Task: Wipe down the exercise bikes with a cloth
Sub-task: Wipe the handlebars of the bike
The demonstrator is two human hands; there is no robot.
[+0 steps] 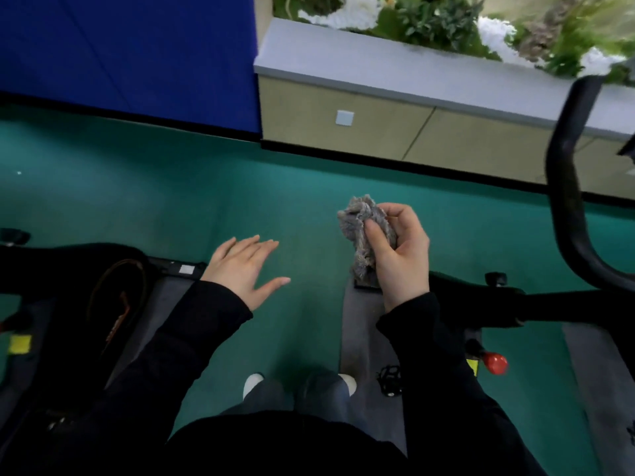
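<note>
Grips a bunched grey cloth (360, 231) in the right hand (403, 259); holds the left hand (244, 266) flat, fingers (262, 243) straight, above the green floor (171, 201).

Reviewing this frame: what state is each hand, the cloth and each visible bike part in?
Grey fuzzy cloth: crumpled into a bunch, gripped.
Right hand: fingers curled round the cloth.
Left hand: open, fingers straight, holding nothing.
Black curved bike handlebar: untouched by either hand.
Red round knob: untouched.

Right hand (400, 255) clutching grey cloth (364, 235), left hand (245, 269) flat, green floor (171, 201)
</note>
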